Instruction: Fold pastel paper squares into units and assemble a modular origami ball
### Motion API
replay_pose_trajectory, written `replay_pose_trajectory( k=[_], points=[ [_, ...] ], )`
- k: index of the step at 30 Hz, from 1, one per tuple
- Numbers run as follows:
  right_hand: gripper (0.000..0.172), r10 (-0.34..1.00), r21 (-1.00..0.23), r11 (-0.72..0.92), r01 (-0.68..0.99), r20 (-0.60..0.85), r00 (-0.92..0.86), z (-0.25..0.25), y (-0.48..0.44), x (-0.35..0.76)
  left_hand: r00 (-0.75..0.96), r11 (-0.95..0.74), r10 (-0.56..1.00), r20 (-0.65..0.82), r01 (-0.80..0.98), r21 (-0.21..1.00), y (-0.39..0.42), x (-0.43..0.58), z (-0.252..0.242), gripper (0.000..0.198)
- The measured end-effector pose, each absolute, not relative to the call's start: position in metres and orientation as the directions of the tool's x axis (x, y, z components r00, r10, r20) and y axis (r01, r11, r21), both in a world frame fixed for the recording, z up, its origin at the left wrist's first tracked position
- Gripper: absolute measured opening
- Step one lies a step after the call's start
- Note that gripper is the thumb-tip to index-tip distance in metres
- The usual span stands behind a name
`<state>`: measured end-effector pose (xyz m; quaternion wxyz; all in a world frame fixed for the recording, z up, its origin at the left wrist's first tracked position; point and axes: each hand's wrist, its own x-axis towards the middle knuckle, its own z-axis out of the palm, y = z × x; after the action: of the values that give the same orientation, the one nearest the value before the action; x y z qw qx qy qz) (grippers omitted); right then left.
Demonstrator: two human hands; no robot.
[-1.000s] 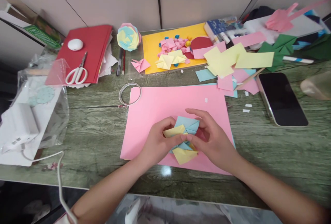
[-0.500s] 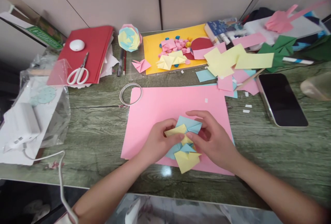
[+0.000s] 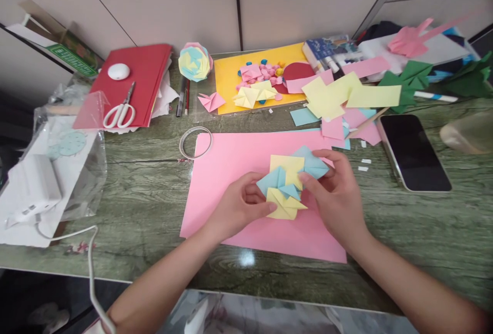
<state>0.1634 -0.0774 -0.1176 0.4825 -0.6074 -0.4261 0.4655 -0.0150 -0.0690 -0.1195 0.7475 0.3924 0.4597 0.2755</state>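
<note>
Both hands hold a folded paper piece [image 3: 288,184] made of yellow and light blue units, just above a large pink sheet [image 3: 239,154] on the green table. My left hand [image 3: 239,208] pinches its lower left side, fingers curled. My right hand [image 3: 337,195] grips its right side, with fingers round a blue flap and the thumb on the middle.
A roll of clear tape [image 3: 194,142] lies left of the pink sheet. White scissors [image 3: 120,110] rest on a red folder [image 3: 138,79]. A paper ball [image 3: 194,61], a yellow sheet with folded bits [image 3: 231,74], loose coloured papers [image 3: 335,95] and a phone [image 3: 412,151] lie behind and right.
The hands have lifted and turned the folded piece, moving it up and right over the pink sheet. More of its yellow and blue faces now show.
</note>
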Motion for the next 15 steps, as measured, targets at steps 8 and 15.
replay_pose_trajectory(
  k=[8, 15],
  points=[
    [0.033, 0.97, -0.985, -0.167, 0.041, -0.157, 0.183, -0.1171, -0.0781, 0.1627, 0.383, 0.505, 0.785, -0.487, 0.059, 0.861, -0.0703, -0.012, -0.1179, 0.043],
    [0.037, 0.981, -0.986, -0.163, 0.029, -0.159, 0.111, -0.1209, -0.0793, 0.1631, 0.451, 0.458, 0.783, -0.427, 0.046, 0.888, -0.0661, -0.0195, -0.1171, 0.023]
  ],
)
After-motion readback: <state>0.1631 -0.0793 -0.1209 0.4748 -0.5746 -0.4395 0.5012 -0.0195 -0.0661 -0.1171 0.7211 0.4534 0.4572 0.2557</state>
